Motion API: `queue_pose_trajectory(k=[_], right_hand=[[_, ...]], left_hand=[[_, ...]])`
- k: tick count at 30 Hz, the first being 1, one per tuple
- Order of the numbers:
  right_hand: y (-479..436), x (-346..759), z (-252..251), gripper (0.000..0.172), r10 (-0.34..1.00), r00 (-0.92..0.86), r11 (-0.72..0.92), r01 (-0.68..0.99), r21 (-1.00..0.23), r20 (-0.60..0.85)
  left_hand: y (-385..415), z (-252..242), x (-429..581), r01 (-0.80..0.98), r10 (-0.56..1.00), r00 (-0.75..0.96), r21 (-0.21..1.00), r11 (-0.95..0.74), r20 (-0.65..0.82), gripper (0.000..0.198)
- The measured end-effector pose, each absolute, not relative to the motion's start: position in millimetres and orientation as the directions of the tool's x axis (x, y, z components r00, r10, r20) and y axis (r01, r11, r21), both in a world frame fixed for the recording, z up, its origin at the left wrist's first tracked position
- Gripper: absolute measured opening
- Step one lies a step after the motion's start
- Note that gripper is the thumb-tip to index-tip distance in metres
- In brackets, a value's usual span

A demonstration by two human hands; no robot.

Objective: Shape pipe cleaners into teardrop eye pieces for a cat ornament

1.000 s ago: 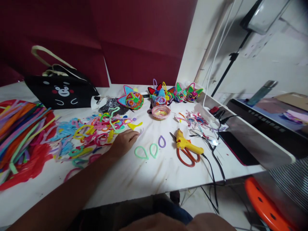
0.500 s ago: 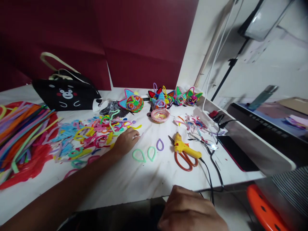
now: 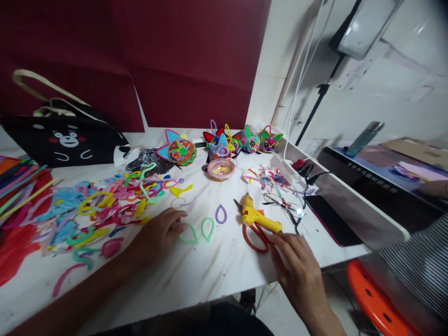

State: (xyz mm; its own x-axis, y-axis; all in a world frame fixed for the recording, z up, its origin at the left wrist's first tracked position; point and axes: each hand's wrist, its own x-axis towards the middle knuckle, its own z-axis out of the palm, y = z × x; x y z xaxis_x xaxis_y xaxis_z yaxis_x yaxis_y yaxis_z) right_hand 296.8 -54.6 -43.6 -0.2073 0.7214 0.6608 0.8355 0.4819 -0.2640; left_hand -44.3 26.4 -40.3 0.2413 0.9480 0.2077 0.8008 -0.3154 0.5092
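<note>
My left hand [image 3: 159, 233] rests on the white table [image 3: 217, 270], fingers curled, touching a mint green pipe-cleaner loop [image 3: 188, 233]; whether it grips the loop I cannot see. A second green loop [image 3: 208, 228] and a purple loop [image 3: 220, 213] lie just right of it. My right hand [image 3: 296, 263] lies with fingers stretched towards the handle of the yellow glue gun [image 3: 257, 215], fingertips at its rear end. Orange-handled scissors [image 3: 254, 235] lie under the gun.
A heap of bent coloured pipe cleaners [image 3: 112, 203] lies left of centre, straight ones [image 3: 17, 191] at far left. Cat-face figures [image 3: 178, 150], a pink bowl [image 3: 221, 168], glasses [image 3: 285, 207], a black bag [image 3: 63, 140], cables [image 3: 308, 175] and a phone [image 3: 331, 213] stand around. An orange stool [image 3: 378, 294] is below right.
My left hand has drawn back from the pile to the green loop. My right hand has come up from below the table edge to the glue gun. The view shifted left.
</note>
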Motion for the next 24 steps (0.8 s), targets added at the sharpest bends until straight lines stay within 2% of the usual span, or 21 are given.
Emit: queue_pose_trajectory(k=[3, 6, 9, 14, 17, 24], right_hand=[[-33.1, 310.0, -39.7, 0.031, 0.760, -0.255, 0.428, 0.888, -0.165, 0.597], [-12.5, 316.1, -36.9, 0.031, 0.790, -0.289, 0.407, 0.907, -0.110, 0.540], [1.3, 317.8, -37.0, 0.034, 0.831, -0.324, 0.409, 0.907, -0.102, 0.452], [8.8, 319.4, -41.5, 0.034, 0.886, -0.351, 0.404, 0.905, -0.134, 0.303], [9.4, 320.2, -44.2, 0.033, 0.898, -0.344, 0.392, 0.909, -0.142, 0.275], [11.3, 321.3, -45.8, 0.032, 0.878, -0.367, 0.425, 0.893, -0.146, 0.308]], left_hand=[[20.9, -45.5, -49.9, 0.759, 0.914, 0.322, 0.510, -0.405, 0.247, 0.034], [16.5, -49.7, -57.2, 0.761, 0.885, 0.387, 0.452, -0.465, 0.259, 0.038], [14.5, -52.5, -62.7, 0.764, 0.868, 0.433, 0.411, -0.497, 0.245, 0.042], [17.4, -51.6, -62.8, 0.745, 0.850, 0.474, 0.410, -0.526, 0.229, 0.040], [19.7, -49.8, -61.4, 0.739, 0.850, 0.484, 0.421, -0.525, 0.210, 0.039], [24.1, -43.4, -59.1, 0.750, 0.858, 0.494, 0.432, -0.501, 0.139, 0.039]])
